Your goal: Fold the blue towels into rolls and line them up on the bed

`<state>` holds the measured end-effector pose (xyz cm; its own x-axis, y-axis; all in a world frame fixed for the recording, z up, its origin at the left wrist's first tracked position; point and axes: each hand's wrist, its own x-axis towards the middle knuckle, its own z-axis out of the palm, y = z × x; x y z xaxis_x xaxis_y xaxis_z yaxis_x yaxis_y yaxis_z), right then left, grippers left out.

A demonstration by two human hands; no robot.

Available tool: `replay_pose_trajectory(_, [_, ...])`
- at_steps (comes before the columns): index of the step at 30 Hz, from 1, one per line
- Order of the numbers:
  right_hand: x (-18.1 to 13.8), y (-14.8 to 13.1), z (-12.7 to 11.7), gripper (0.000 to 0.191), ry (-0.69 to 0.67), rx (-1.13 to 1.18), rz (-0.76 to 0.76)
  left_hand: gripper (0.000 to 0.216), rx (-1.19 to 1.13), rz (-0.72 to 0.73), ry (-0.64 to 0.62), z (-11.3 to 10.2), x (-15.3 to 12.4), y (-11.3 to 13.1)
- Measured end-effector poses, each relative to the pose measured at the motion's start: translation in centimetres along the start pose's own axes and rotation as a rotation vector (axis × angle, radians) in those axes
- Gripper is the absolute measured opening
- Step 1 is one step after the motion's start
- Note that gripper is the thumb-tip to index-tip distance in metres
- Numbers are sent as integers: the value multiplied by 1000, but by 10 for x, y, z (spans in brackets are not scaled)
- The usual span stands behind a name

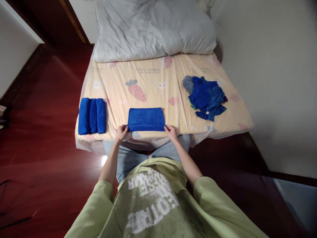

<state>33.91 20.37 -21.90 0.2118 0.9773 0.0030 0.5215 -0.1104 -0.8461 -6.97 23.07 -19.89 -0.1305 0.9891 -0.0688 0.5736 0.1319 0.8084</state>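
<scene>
A blue towel lies flat on the bed in front of me, with its near edge turned over in a narrow strip. My left hand pinches the near left corner of that strip. At the near right corner, my right hand grips the strip between thumb and fingers. To the left lie three rolled blue towels, side by side near the bed's edge. On the right sits a crumpled heap of blue cloths, with a grey cloth at its upper left.
The bed has a pale yellow sheet printed with carrots and rabbits. A bulky light grey quilt covers its far end. A white wall stands on the right, and dark red floor extends on the left.
</scene>
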Motion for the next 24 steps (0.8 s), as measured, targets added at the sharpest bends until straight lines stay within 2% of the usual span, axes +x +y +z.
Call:
replay_pose_trajectory(7, [6, 0, 6, 52, 49, 57, 78, 39, 17, -35, 7, 0, -2, 4])
replay_pose_trajectory(24, [7, 0, 10, 42, 79, -1, 98, 31, 22, -168, 91, 10, -2, 11])
